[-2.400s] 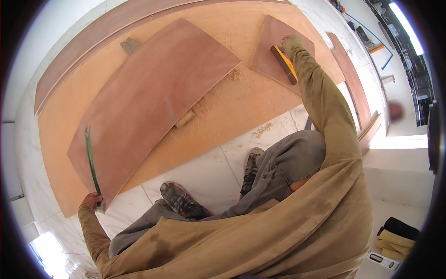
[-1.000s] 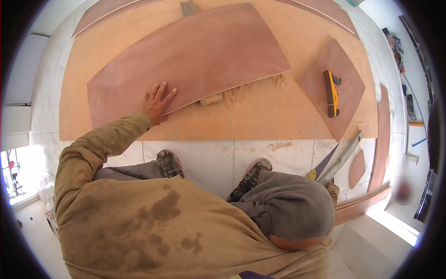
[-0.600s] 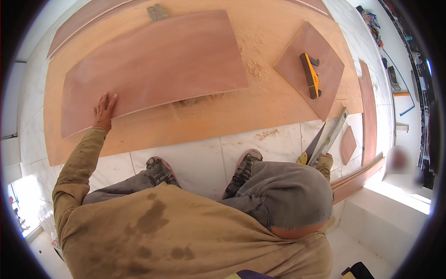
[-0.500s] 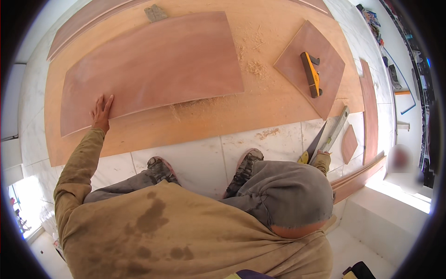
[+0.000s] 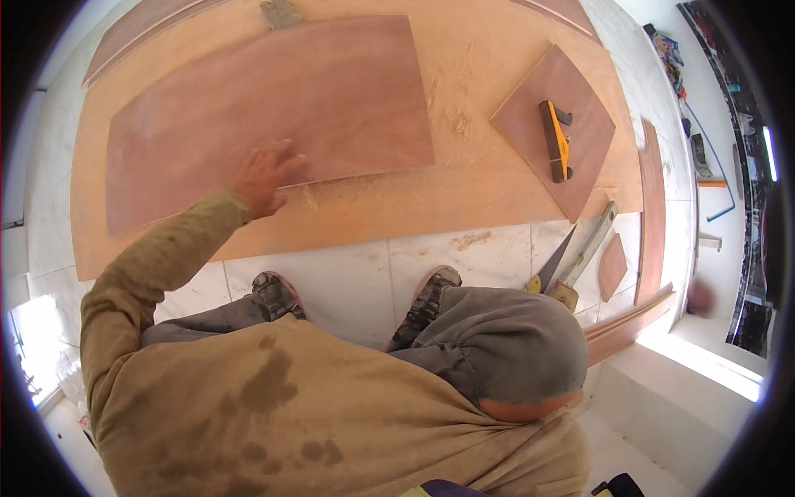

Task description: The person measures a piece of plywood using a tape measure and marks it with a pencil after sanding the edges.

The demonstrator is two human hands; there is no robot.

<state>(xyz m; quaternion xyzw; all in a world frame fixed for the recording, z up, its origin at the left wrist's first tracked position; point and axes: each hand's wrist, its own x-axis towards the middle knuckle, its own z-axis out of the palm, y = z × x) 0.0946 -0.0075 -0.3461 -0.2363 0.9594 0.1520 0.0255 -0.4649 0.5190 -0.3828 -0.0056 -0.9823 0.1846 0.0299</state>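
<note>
My left hand (image 5: 269, 174) is open, its fingers spread and slightly blurred, over the near edge of a large reddish-brown wood panel (image 5: 273, 108); whether it touches the surface I cannot tell. The panel has a curved far edge and lies on a larger pale board (image 5: 464, 195). By my right knee, the cuff of my right sleeve (image 5: 566, 296) shows beside the lower end of a spirit level (image 5: 594, 240). My right hand's fingers are hidden there. A handsaw (image 5: 553, 261) with a yellow handle lies along the level.
A yellow-and-black hand plane (image 5: 556, 142) rests on a smaller reddish wood piece (image 5: 590, 128) at the right. Wood shavings (image 5: 455, 120) are scattered between the panels. A grey block (image 5: 281, 13) stands at the far edge. Wood strips (image 5: 652, 215) lie on white tiles.
My left hand has moved right along the panel's near edge, from its left part towards the middle. My right sleeve has drawn slightly back towards my knee, and the right hand's fingers are now hidden.
</note>
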